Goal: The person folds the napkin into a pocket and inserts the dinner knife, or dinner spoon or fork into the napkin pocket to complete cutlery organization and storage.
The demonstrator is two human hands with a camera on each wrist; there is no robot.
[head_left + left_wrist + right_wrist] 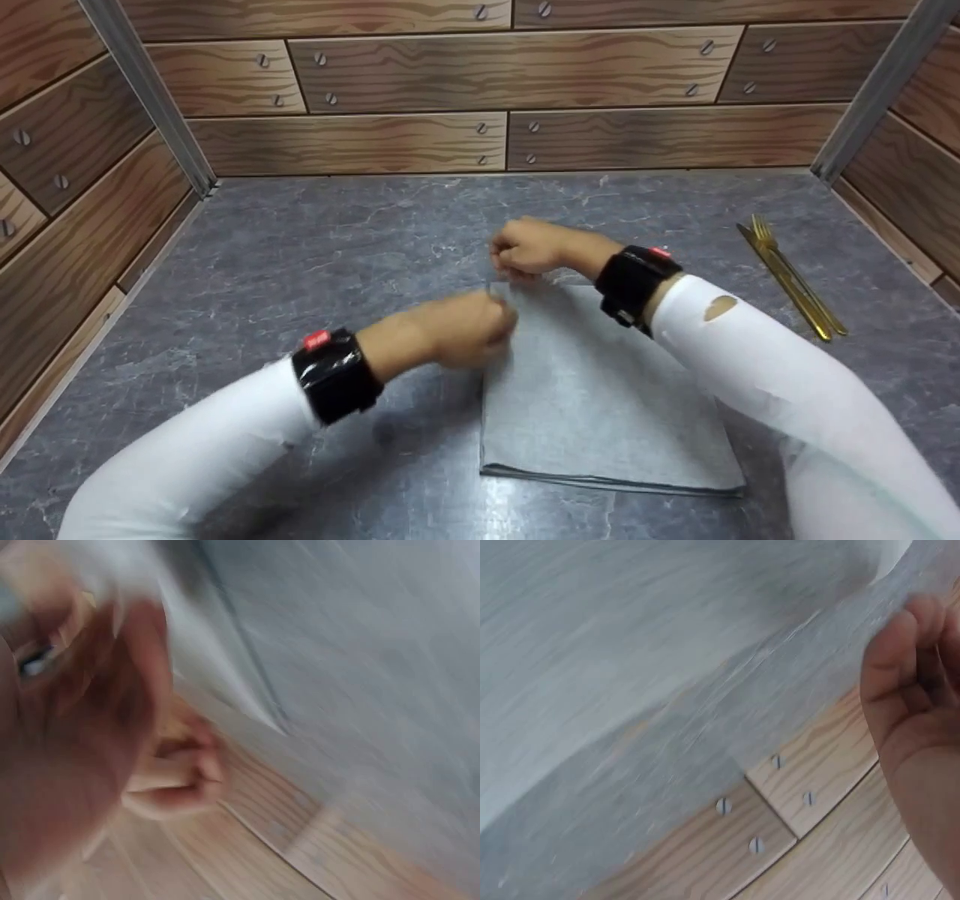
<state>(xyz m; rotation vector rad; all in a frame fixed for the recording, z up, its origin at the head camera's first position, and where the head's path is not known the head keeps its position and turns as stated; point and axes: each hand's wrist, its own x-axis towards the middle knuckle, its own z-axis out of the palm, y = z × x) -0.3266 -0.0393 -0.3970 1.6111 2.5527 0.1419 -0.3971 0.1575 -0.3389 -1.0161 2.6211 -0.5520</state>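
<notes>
A folded grey cloth (600, 390) lies flat on the table, its stacked layers showing along the near edge. My left hand (469, 326), blurred, is over the cloth's left edge with bent fingers; whether they pinch any fabric is hidden. Just past the far left corner is my right hand (529, 246), its fingers loosely curled. The right wrist view shows no fabric between the fingers of this right hand (915, 690), which is beside the far cloth edge (630, 690). In the left wrist view, the left hand (82, 720) partly covers the cloth.
On the right lie a gold knife (787, 285) and a gold fork (765, 232), side by side with handles toward me. Wood-patterned walls (517, 71) enclose the marbled grey table (337, 232) at the back and sides. Grey metal posts (150, 90) stand at the back corners.
</notes>
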